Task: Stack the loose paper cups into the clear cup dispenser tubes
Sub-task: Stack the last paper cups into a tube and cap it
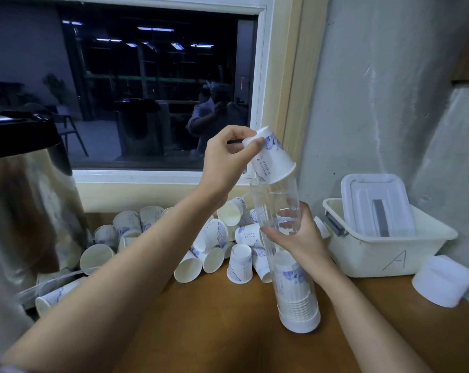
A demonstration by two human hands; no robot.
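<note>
Paper cup (pixel 275 162) held upside down, pinched at its closed base between thumb and fingertips (pixel 256 143) of the left hand (pixel 228 160). Open rim pointed down, below those fingers, and tilted against the mouth of the clear dispenser tube (pixel 276 200). Whether the rim is already inside the mouth or only resting on the lip cannot be told.

The inverted hold is judged deliberate. The cups in the tube appear stacked mouth-down, so the new one can be nested over them.

Tube gripped about mid-height by the right hand (pixel 300 238), thumb on the near side, fingers (pixel 288 215) wrapped round the far side and seen through the plastic. The grip is judged a steadying one, the tube being tall, narrow and slightly leaned.

Stack of nested cups (pixel 295 292) sits below the right-hand fingers, down against the white end cap on the wooden counter (pixel 228 319). Above those fingers the tube is unfilled.

Loose cups (pixel 201 246) heaped beyond and left of the right-hand fingers, under the left forearm, kept close for the next pick. White tub (pixel 376 254) marked A noted right of the right hand.
</note>
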